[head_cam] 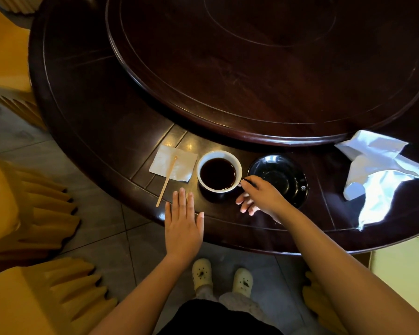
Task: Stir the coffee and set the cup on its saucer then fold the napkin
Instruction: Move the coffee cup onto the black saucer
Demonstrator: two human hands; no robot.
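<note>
dark polished round table point(87, 122) with a raised turntable point(252, 68) at its centre; yellow-covered chairs point(22, 213) to the left; a person stands at the near edge. white cup point(199, 174) of black coffee sits on the bare wood, not yet on its saucer; black saucer point(278, 180) lies just beside it, to its right. right hand point(259, 197) is the nearer one, between cup and saucer; thumb and forefinger seem to pinch the cup's right side, where the handle is hidden; other fingers loosely curled. left hand point(183, 221) lies flat at the table edge, fingers straight and together. wooden stirrer point(167, 181) rests on a small paper square point(186, 165) left of the cup; crumpled napkin point(382, 175) lies far right; the move ahead looks like a short lift rightward.
</note>
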